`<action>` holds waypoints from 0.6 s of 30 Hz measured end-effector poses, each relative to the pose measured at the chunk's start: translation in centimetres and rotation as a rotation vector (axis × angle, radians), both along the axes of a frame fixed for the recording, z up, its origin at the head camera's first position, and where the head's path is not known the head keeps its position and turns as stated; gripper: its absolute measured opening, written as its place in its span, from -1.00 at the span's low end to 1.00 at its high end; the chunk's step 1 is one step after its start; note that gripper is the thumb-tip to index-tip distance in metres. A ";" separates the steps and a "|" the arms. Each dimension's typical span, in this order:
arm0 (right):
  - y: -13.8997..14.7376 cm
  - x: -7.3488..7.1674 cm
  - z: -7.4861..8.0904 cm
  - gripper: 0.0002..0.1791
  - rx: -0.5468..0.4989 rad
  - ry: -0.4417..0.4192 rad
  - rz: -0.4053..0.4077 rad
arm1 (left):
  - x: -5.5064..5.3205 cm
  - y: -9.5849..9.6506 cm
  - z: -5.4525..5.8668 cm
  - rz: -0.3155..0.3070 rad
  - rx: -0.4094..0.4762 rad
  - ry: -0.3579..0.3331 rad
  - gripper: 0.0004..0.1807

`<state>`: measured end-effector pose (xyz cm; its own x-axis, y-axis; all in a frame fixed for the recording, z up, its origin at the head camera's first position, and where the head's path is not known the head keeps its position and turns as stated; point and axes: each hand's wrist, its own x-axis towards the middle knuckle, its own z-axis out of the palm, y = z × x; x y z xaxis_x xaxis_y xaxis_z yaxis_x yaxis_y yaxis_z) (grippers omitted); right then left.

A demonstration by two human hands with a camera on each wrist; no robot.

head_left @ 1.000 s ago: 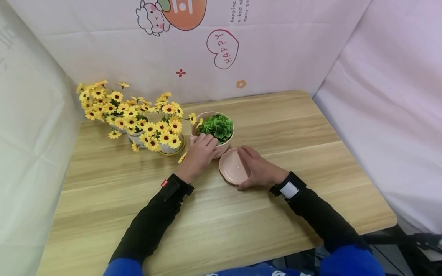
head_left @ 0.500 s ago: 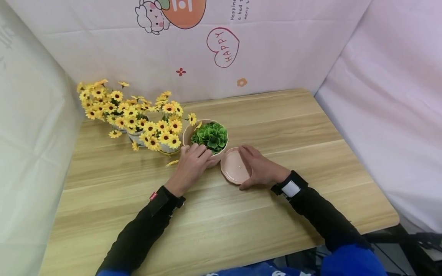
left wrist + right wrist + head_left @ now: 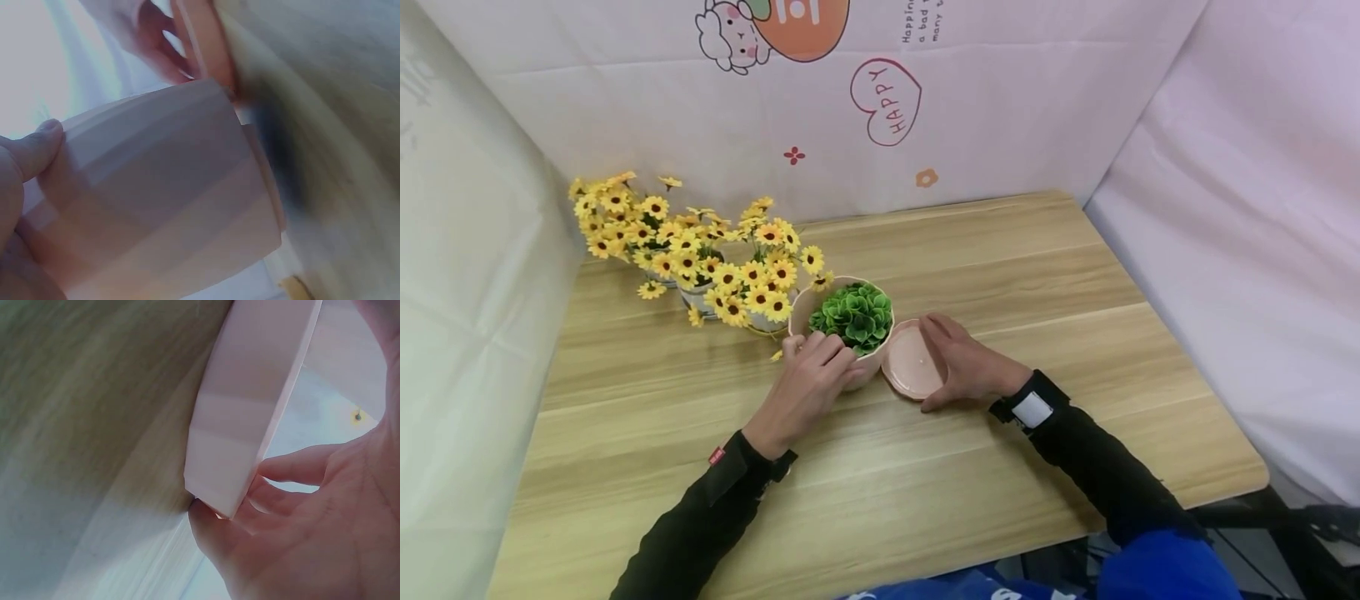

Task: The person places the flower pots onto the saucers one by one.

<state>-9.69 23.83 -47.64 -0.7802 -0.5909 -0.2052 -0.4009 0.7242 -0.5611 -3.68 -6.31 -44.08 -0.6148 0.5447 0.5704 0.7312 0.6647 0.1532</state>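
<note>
My left hand (image 3: 808, 382) grips the near rim of a pink flowerpot (image 3: 156, 181), with the thumb on the outside wall in the left wrist view. A bushy green artificial plant (image 3: 853, 315) fills the pot. In the left wrist view the pot's base is close over the table, with a dark shadow beneath it. To its right lies a shallow pink saucer (image 3: 910, 362), overlapping the pot's edge in the head view. My right hand (image 3: 970, 362) holds the saucer by its right side, thumb at the near edge and fingers at the far edge.
Several pots of yellow daisies (image 3: 730, 271) crowd the table's back left, their outer blooms reaching over the flowerpot's rim. The wooden table (image 3: 1060, 275) ends at a white printed cloth (image 3: 1000, 100) behind. White cloth also hangs at both sides.
My left hand has drawn the flowerpot and its plant toward me and a little to the left, to beside the saucer. The right hand and saucer have hardly moved.
</note>
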 end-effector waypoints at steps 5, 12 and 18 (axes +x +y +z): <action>0.1 0.2 0.1 0.64 -0.003 0.011 -0.008 | 0.6 0.5 1.4 -0.039 0.007 0.029 -0.78; 0.7 0.4 0.4 0.76 -0.085 0.014 -0.021 | 0.5 2.5 3.0 -0.086 -0.002 0.041 -0.81; 3.3 -0.2 2.0 0.74 -0.150 0.114 -0.011 | -0.2 5.0 3.2 -0.121 -0.012 0.073 -0.79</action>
